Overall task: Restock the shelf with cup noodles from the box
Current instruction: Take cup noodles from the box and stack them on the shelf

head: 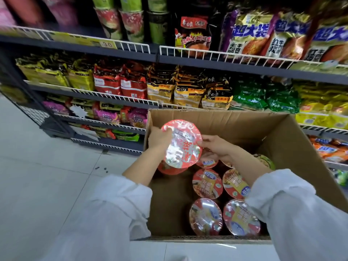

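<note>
Left hand (159, 137) and right hand (214, 146), fingers curled round opposite rim edges of one red-lidded cup noodle (180, 144), hold it tilted above the open box (293, 147); further cups (207, 183) stand upright below in the box; stocked shelves (156, 57) lie beyond. Probable hazards: the glossy film may slip from so shallow an edge grip, dropping the cup onto those beneath; the shelf's wire rail (222, 55) may catch its base.

Pale glossy floor tiles (47, 166), dark marks near one seam. Dark racking (113, 49) with white wire rails (226, 55), yellow price tag (107, 44).
</note>
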